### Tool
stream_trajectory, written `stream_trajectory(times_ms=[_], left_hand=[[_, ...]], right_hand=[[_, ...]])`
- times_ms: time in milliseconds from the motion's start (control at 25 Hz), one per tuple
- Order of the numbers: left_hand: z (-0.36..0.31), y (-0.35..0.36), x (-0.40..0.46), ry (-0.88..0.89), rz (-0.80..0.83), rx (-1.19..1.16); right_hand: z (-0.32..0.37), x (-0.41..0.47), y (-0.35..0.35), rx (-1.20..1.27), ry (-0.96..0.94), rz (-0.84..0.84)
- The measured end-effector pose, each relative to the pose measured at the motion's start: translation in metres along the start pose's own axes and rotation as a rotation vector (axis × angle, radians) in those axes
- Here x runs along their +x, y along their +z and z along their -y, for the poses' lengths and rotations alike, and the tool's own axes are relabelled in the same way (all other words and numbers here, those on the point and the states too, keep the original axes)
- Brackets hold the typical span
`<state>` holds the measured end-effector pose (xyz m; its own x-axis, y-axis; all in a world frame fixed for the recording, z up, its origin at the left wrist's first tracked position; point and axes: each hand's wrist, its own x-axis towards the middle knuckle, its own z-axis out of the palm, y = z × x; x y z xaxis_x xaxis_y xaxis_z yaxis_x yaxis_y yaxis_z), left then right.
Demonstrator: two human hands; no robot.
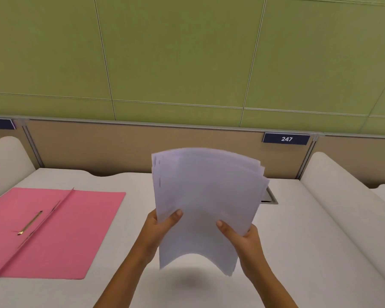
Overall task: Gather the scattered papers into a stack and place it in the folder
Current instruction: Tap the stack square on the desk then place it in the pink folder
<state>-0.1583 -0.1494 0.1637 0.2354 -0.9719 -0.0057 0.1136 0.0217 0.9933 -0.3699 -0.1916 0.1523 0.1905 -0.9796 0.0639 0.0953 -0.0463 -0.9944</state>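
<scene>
A stack of white papers [206, 196] is held upright above the desk, bowed, with its top edges fanned and uneven. My left hand [159, 225] grips its left edge, thumb on the front sheet. My right hand [242, 235] grips the right edge the same way. The stack's lower edge hangs free above the desk and casts a shadow. A pink folder [53, 230] lies open and flat at the left, with a gold metal fastener [30, 222] on its inner spine.
The white desk [298, 230] has raised rounded dividers at left and right. A tan partition with a label "247" [286, 138] stands behind it. A grey cable hatch [270, 196] in the desk peeks out behind the papers.
</scene>
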Motion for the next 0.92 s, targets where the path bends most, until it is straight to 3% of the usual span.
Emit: stream_trajectory(times_ms=[280, 640, 920], left_hand=[[0.016, -0.003, -0.007, -0.034, 0.04, -0.005], [-0.012, -0.005, 0.0, 0.114, 0.07, 0.005], [-0.031, 0.012, 0.005, 0.165, -0.041, 0.043]], right_hand=[[-0.021, -0.009, 0.005, 0.031, 0.095, -0.002], [0.002, 0.002, -0.005, 0.011, -0.006, 0.024], [0.015, 0.01, -0.001, -0.012, -0.093, -0.009]])
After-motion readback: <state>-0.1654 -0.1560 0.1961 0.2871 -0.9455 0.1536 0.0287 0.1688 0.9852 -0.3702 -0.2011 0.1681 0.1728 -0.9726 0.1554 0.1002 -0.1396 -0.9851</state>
